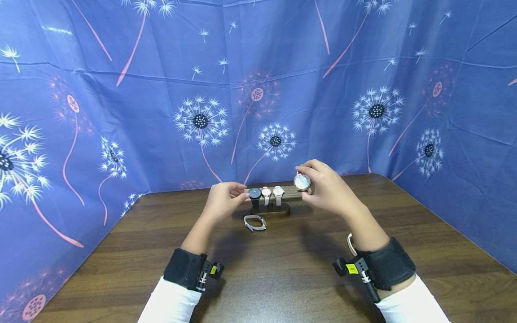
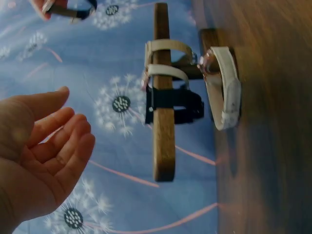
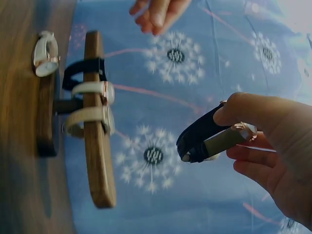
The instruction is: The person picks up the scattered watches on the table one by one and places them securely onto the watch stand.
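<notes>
My right hand [image 1: 327,187] pinches a wristwatch [image 1: 302,182] by its rose-gold case, to the right of a wooden watch stand [image 1: 291,192]. Its dark strap [image 3: 201,130] hangs as a closed loop in the right wrist view, apart from the stand. Three watches sit on the stand's bar: a black watch [image 1: 255,194] at the left, a small white-strapped watch [image 1: 266,192], and a cream-strapped watch [image 1: 278,192]. Near the bar's left end is my left hand [image 1: 222,200]. In the left wrist view its fingers [image 2: 61,146] are loosely bent, holding nothing, a gap away from the bar.
A white-strapped watch [image 1: 256,229] lies on the brown wooden table [image 1: 266,278] in front of the stand's dark base [image 1: 268,211]. Another light-coloured watch [image 1: 350,245] is partly hidden behind my right forearm. Behind the table hangs a blue dandelion-print cloth [image 1: 323,107].
</notes>
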The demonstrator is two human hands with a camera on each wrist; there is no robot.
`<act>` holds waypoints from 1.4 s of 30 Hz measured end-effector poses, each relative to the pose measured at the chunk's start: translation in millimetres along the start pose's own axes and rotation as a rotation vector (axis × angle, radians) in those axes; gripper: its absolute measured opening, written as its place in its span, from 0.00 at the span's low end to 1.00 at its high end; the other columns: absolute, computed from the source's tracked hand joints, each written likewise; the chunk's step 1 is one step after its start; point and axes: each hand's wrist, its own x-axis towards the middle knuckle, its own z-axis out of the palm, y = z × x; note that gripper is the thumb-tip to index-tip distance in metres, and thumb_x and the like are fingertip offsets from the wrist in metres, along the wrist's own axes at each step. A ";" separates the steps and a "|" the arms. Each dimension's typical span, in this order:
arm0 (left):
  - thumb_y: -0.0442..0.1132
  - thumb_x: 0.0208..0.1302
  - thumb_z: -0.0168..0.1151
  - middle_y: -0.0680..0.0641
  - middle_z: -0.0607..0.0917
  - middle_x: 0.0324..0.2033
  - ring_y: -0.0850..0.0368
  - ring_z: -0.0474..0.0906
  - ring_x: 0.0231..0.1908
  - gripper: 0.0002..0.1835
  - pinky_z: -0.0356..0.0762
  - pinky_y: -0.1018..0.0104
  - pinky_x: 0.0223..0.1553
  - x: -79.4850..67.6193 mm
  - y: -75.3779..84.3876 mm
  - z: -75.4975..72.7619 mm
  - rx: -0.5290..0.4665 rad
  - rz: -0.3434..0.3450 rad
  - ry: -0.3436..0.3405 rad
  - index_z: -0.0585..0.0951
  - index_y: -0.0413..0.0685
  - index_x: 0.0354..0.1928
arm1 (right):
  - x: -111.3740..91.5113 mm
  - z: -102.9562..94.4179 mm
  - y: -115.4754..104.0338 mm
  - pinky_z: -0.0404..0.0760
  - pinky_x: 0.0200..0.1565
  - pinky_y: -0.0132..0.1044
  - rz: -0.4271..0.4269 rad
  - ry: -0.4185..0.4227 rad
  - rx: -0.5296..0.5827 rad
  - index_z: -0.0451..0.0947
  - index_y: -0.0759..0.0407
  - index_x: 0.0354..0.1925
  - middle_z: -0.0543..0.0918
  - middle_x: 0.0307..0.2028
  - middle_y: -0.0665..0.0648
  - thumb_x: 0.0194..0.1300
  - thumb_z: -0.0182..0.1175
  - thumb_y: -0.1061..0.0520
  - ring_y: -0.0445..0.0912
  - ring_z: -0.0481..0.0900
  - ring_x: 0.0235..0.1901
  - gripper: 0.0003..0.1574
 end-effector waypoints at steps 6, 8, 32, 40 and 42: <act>0.39 0.61 0.69 0.46 0.89 0.33 0.54 0.86 0.34 0.11 0.82 0.57 0.39 2.0 -17.8 1.7 0.063 -0.014 -0.004 0.87 0.39 0.42 | -8.9 -0.9 21.9 0.77 0.45 0.52 0.110 -0.052 -0.026 0.78 0.73 0.52 0.79 0.44 0.65 0.40 0.71 0.68 0.58 0.78 0.43 0.36; 0.39 0.61 0.69 0.45 0.89 0.32 0.53 0.86 0.34 0.11 0.82 0.56 0.40 1.9 -24.4 3.9 0.036 -0.039 -0.012 0.87 0.39 0.42 | -12.9 1.1 29.7 0.77 0.44 0.52 0.146 -0.081 -0.030 0.77 0.74 0.53 0.79 0.44 0.66 0.41 0.71 0.67 0.58 0.78 0.42 0.36; 0.37 0.63 0.67 0.39 0.87 0.40 0.44 0.86 0.38 0.15 0.84 0.56 0.41 29.0 -79.7 13.6 -0.262 -0.484 -0.093 0.84 0.35 0.49 | -11.8 51.1 108.7 0.78 0.35 0.38 0.324 -0.482 0.153 0.79 0.69 0.54 0.85 0.40 0.61 0.45 0.71 0.60 0.46 0.78 0.33 0.35; 0.30 0.64 0.64 0.35 0.86 0.36 0.39 0.85 0.36 0.15 0.84 0.55 0.38 31.0 -83.2 19.8 -0.517 -0.606 -0.057 0.81 0.28 0.51 | -9.8 61.2 114.8 0.78 0.34 0.36 0.363 -0.500 0.235 0.77 0.72 0.56 0.86 0.33 0.55 0.46 0.73 0.60 0.43 0.79 0.30 0.38; 0.30 0.64 0.63 0.36 0.86 0.35 0.38 0.85 0.37 0.15 0.83 0.54 0.39 31.6 -83.2 20.1 -0.509 -0.595 -0.060 0.80 0.28 0.51 | -9.9 63.4 115.6 0.78 0.35 0.36 0.363 -0.501 0.241 0.76 0.73 0.56 0.86 0.33 0.56 0.46 0.73 0.59 0.43 0.79 0.31 0.39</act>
